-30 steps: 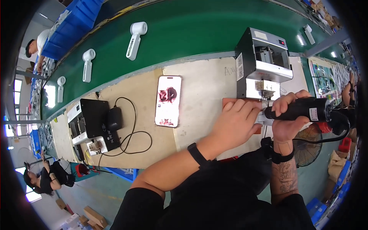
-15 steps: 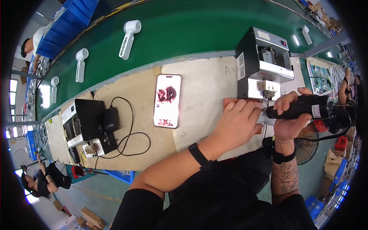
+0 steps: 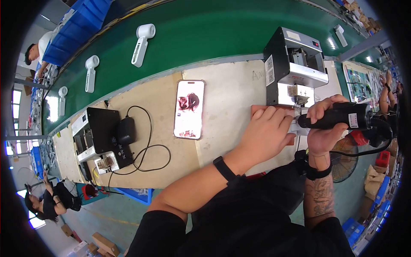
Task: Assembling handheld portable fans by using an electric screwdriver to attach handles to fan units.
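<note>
My right hand [image 3: 321, 137] is wrapped round a black electric screwdriver [image 3: 353, 118], which lies nearly level with its tip pointing left. That tip meets a white plastic part [image 3: 302, 129], partly hidden by my fingers. My left hand [image 3: 267, 132] is closed over this part, fingers bent and pressed together. Under and beside it shows a reddish-brown block [image 3: 258, 110] on the worktop. Just beyond both hands stands a black and silver screw feeder [image 3: 295, 70], its metal outlet [image 3: 300, 91] close to the screwdriver's tip.
A phone [image 3: 189, 109] with its screen lit lies left of my hands. Farther left are a second screw feeder [image 3: 100, 132] and a looped black cable [image 3: 150, 147]. White handheld fans [image 3: 143, 45] lie on the green belt [image 3: 205, 34] behind. A floor fan [image 3: 346, 162] stands at right.
The view has shifted slightly. Both hands, the screwdriver and the white part keep nearly the same position.
</note>
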The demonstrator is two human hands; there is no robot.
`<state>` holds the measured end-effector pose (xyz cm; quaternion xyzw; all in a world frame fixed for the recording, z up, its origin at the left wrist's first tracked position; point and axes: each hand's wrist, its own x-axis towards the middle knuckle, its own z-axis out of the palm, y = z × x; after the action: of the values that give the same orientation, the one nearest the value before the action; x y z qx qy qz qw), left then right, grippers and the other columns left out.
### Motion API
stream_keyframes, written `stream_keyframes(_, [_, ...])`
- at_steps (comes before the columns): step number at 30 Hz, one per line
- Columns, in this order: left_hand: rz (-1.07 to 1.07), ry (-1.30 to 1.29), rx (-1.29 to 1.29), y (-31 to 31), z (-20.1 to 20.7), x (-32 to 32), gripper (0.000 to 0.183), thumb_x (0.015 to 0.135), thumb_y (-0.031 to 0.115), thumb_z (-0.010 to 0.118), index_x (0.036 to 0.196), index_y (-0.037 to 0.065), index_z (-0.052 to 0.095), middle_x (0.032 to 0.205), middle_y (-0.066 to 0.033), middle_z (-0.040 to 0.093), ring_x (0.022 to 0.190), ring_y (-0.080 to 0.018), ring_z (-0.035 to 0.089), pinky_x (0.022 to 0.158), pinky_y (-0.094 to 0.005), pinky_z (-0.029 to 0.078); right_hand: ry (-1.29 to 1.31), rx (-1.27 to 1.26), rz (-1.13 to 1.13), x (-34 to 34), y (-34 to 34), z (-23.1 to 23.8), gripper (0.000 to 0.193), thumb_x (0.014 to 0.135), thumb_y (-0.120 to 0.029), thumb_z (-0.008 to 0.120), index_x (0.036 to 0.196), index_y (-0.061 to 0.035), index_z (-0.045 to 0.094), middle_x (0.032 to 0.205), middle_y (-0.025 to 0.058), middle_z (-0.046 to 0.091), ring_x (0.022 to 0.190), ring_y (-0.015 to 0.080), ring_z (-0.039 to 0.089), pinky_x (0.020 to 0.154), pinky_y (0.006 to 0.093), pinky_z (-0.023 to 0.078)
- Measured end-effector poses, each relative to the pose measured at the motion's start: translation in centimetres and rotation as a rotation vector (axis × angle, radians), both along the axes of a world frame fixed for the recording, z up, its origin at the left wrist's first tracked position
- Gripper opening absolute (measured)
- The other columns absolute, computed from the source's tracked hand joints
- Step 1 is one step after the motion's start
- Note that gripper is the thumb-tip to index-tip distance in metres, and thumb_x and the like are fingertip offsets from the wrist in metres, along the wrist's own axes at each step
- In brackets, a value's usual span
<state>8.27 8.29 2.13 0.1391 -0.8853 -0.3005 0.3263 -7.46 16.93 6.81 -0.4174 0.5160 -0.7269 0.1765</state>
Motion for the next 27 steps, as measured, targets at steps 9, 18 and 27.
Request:
stream_keyframes(9, [0.011,-0.039,0.0,0.07,-0.51,0.16,0.051,0.084,0.028,0.085,0.128,0.007,0.071,0.124,-0.0037,0.066,0.111,-0.0257,0.062,0.094,-0.0409,0.048,-0.006,-0.012,-0.002,0.32,0.08,-0.31,0.081,0.098,-0.079,0.06,0.133,-0.0072,0.044,0.091,0.0046,0.052,0.077,0.0151,0.052,0.075,0.0338,0.046])
stream_keyframes(18, [0.005,-0.038,0.01,0.14,-0.59,0.2,0.05,0.084,0.028,0.085,0.127,0.007,0.07,0.124,-0.0034,0.066,0.111,-0.0259,0.061,0.098,-0.042,0.048,-0.016,-0.009,-0.009,0.52,0.09,-0.23,0.082,0.098,-0.08,0.061,0.132,-0.0075,0.044,0.091,0.0051,0.052,0.076,0.0158,0.051,0.076,0.0342,0.045])
stream_keyframes(27, [0.008,-0.02,0.011,0.31,-0.53,-0.01,0.047,0.086,0.027,0.084,0.126,0.007,0.071,0.124,-0.0034,0.067,0.112,-0.0264,0.062,0.098,-0.0424,0.048,-0.003,-0.011,-0.017,0.75,0.21,0.04,0.081,0.098,-0.079,0.061,0.132,-0.0072,0.044,0.091,0.0053,0.051,0.076,0.0159,0.051,0.075,0.0341,0.046])
